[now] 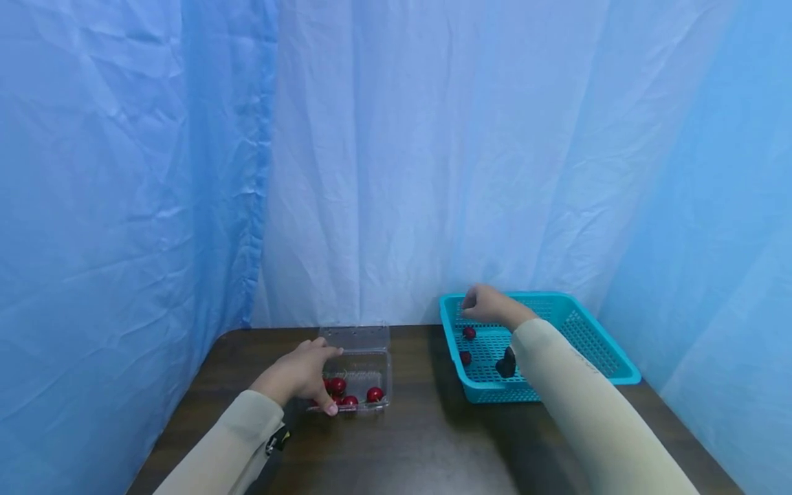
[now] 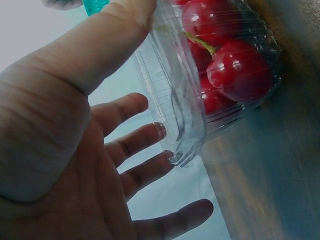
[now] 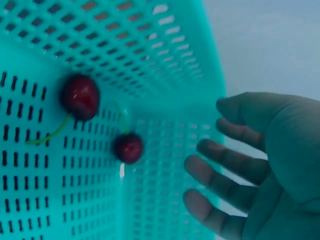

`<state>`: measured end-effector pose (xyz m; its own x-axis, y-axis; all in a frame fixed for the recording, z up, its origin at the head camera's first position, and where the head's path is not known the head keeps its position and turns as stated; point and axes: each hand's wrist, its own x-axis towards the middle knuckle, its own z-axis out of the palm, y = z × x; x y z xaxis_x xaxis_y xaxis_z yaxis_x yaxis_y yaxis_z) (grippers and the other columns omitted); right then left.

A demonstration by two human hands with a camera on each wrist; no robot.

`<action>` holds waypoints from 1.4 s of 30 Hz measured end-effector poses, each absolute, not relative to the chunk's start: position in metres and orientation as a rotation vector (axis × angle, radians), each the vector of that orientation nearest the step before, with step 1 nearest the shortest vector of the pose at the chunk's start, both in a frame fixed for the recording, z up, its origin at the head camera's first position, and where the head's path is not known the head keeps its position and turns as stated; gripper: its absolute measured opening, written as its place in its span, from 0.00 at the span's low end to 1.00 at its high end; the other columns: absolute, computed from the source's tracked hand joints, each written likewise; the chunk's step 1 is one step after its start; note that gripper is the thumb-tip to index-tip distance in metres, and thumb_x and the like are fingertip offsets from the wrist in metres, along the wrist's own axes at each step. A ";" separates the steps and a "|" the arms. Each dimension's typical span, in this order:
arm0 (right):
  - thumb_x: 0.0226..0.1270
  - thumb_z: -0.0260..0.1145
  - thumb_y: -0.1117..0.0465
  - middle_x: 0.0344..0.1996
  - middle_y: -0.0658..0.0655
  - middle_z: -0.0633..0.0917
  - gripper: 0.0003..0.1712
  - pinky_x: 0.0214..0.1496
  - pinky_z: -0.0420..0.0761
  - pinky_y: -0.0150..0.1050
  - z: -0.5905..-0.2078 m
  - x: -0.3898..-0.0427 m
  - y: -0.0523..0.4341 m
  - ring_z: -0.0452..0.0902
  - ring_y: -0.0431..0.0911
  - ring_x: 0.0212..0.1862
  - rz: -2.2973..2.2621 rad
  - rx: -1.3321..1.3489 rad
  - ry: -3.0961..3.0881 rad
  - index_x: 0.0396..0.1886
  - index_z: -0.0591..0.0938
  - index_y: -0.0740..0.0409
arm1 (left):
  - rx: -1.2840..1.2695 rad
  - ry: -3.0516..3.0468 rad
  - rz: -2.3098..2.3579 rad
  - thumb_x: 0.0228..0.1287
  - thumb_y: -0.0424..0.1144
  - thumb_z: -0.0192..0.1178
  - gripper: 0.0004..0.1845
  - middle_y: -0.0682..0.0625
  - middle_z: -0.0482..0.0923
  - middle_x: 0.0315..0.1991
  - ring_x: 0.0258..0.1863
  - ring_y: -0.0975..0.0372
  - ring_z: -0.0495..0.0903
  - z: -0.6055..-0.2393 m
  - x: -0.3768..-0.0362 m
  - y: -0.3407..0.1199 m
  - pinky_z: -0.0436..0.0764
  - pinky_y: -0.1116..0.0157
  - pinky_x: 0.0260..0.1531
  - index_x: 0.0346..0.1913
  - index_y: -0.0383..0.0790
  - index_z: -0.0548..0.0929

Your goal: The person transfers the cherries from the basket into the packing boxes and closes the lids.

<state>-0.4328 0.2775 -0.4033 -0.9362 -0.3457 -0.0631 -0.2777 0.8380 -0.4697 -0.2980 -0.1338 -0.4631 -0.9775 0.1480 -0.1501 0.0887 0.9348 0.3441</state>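
My left hand (image 1: pixel 301 375) resting on the clear plastic box (image 1: pixel 359 375), thumb on its near edge, fingers loose, cherries (image 1: pixel 337 385) just beside my thumb, my right hand (image 1: pixel 489 306) open and empty over the teal basket (image 1: pixel 594 344), two cherries (image 3: pixel 80 96) below its fingers

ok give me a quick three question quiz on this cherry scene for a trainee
1. True or false: the right hand is holding a cherry.
2. How many cherries lie in the teal basket?
   A. none B. two C. five
3. Fill in: the left hand rests on the clear ______ that holds cherries.

Key:
1. False; in the right wrist view its fingers are spread with nothing in them.
2. B; the head and right wrist views both show two.
3. Plastic box; the thumb lies along its near rim.
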 end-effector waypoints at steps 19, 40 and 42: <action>0.84 0.73 0.54 0.68 0.66 0.87 0.23 0.58 0.94 0.60 -0.431 -0.436 0.296 0.86 0.62 0.63 -0.649 -0.201 2.769 0.70 0.86 0.58 | 0.204 2.917 0.519 0.37 0.54 0.97 0.64 0.37 0.66 0.87 0.86 0.36 0.65 -0.462 -0.293 -0.132 0.79 0.27 0.73 0.84 0.53 0.78; 0.82 0.76 0.55 0.65 0.59 0.91 0.22 0.56 0.95 0.60 -0.444 -0.434 0.286 0.88 0.57 0.64 -0.500 -0.361 2.713 0.69 0.90 0.57 | 0.196 2.923 0.506 0.38 0.55 0.96 0.63 0.38 0.66 0.87 0.86 0.36 0.66 -0.462 -0.292 -0.129 0.80 0.28 0.73 0.84 0.54 0.78; 0.82 0.76 0.56 0.64 0.59 0.91 0.21 0.55 0.95 0.59 -0.444 -0.432 0.285 0.88 0.56 0.63 -0.509 -0.365 2.708 0.68 0.90 0.58 | 0.201 2.925 0.502 0.38 0.54 0.97 0.63 0.38 0.67 0.87 0.85 0.36 0.66 -0.461 -0.292 -0.129 0.80 0.28 0.73 0.84 0.53 0.78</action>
